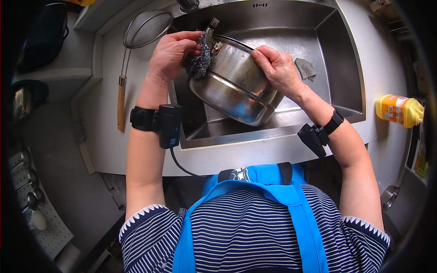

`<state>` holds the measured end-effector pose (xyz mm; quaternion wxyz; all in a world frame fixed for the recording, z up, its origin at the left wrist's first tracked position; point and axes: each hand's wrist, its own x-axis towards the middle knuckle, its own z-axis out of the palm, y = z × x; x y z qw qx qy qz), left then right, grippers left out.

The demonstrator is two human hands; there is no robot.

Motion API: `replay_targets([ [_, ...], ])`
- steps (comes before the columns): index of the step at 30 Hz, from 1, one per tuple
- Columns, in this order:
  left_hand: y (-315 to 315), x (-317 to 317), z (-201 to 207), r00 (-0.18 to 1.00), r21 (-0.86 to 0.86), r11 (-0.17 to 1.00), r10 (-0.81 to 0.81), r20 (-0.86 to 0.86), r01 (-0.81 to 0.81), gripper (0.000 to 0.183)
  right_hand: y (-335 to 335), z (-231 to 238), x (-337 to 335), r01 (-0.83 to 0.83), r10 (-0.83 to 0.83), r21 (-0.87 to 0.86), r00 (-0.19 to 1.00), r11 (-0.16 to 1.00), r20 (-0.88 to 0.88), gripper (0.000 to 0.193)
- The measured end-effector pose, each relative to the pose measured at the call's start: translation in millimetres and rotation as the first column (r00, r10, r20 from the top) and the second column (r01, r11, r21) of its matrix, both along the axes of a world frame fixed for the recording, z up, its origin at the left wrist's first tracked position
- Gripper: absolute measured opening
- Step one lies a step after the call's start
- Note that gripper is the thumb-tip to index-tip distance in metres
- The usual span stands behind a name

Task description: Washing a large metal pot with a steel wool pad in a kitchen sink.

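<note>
A stainless steel pot (236, 75) is tilted over the sink, its shiny lower side facing me and a metal handle (210, 32) at its upper left. My right hand (280, 70) grips the rim on the right, thumb on the outer wall. In my left hand (175, 52) is a steel wool scrubber (198, 63), pressed against the pot beside the handle bracket. The fingers of that hand are closed on the scrubber. Most of the pot's inside is hidden from view.
The steel sink (339, 68) surrounds the pot, with a grey-green scrap of cloth or pad (305, 69) on its bottom. A wooden-handled strainer (121, 100) lies on the left counter. On the right counter rests a yellow bottle (398, 110). The faucet (187, 4) is at the far edge.
</note>
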<state>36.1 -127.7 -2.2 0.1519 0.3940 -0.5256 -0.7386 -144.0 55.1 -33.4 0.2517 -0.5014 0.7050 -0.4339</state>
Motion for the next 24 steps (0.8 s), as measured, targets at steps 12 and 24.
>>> replay_targets([
  [12, -5, -17, 1, 0.972, -0.203, 0.977, -0.023, 0.233, 0.072, 0.014, 1, 4, 1, -0.013, 0.013, 0.01, 1.0, 1.0, 0.016, 0.023],
  [24, 1, -15, -10, 0.992, -0.187, 0.982, 0.029, 0.122, -0.006, 0.015, 1, -1, -1, -0.007, 0.007, 0.007, 1.0, 1.0, -0.025, 0.027],
])
